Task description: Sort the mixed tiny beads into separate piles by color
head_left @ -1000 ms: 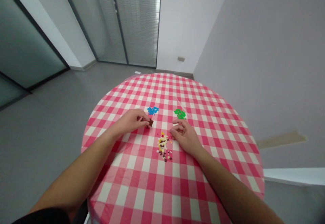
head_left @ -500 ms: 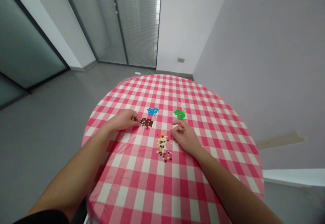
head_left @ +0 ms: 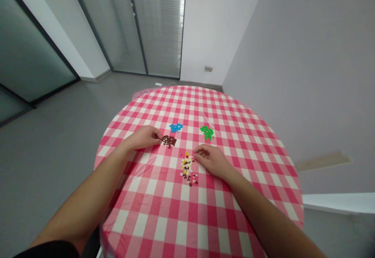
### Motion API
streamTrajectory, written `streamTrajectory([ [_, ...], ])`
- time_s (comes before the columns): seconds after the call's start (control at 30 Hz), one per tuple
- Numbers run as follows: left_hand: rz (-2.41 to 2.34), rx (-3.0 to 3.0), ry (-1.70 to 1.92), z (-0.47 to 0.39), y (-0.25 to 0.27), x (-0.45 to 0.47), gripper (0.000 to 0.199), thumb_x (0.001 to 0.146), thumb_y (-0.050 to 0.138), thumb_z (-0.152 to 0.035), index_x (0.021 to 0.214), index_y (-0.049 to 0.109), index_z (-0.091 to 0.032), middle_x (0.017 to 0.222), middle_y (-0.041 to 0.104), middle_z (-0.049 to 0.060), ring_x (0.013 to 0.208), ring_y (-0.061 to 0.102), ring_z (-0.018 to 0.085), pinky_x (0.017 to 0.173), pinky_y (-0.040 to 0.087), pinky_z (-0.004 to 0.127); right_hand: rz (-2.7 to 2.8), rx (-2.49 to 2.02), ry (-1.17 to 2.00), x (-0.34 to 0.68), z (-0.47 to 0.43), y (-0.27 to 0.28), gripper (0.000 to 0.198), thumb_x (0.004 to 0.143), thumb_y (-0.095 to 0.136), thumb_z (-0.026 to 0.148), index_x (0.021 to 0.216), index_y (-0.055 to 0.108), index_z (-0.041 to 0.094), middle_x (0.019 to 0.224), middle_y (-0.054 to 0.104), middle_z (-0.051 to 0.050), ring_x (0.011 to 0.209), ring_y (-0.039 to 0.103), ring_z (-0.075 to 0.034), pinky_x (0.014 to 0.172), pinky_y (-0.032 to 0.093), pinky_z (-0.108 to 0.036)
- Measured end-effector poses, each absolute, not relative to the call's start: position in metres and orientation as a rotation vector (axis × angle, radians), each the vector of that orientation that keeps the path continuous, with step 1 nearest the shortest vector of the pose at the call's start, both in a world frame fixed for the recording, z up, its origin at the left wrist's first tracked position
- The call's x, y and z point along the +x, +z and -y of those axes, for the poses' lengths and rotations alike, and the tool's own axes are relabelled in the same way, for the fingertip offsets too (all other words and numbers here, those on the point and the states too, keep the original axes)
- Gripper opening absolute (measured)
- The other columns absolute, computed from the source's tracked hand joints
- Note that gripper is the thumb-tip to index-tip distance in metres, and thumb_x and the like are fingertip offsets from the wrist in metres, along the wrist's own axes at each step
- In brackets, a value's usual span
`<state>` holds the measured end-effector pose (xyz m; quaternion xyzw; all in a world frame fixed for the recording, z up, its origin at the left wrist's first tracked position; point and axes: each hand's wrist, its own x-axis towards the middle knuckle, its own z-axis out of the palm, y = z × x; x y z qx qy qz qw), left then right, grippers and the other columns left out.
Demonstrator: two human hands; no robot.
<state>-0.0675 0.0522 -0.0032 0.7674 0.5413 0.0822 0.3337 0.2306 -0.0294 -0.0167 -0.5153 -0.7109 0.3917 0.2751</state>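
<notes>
My left hand point(head_left: 146, 137) rests at the left edge of a pile of small brown pieces point(head_left: 169, 141), thumb and fingers pinched together; whatever is between them is too small to make out. My right hand point(head_left: 213, 158) is at the upper right of a mixed heap of small pieces point(head_left: 187, 164), cream, yellow, brown and a little red. Its fingers are curled in toward the thumb, and I cannot see what the tips hold. Beyond the brown pile lies a cluster of blue pieces point(head_left: 176, 128). Green pieces point(head_left: 207, 132) are bunched past my right hand.
All the piles lie on a round table with a pink and white checked cloth point(head_left: 181, 207) under a clear, creased plastic cover. A wall point(head_left: 295, 82) stands close on the right. Glass partitions point(head_left: 158, 27) rise behind the table, with grey floor to the left.
My right hand has come down and slightly left to the mixed heap, its raised forefinger folding in and uncovering the green pieces. My left hand has stayed by the brown pile.
</notes>
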Motion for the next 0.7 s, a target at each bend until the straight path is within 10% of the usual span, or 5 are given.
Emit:
streamTrajectory([
  [0.7, -1.389, 1.98, 0.314, -0.052, -0.007, -0.063, 0.025, 0.079, 0.062, -0.041, 0.078, 0.072, -0.018, 0.068, 0.067, 0.002, 0.06, 0.056, 0.016, 0.052, 0.035, 0.026, 2.317, -1.422, 0.787, 0.227, 0.03, -0.012, 0.008, 0.08, 0.065, 0.01, 0.077, 0.07, 0.016, 0.078, 0.069, -0.006, 0.071, 0.061, -0.016, 0.063, 0.042, -0.026],
])
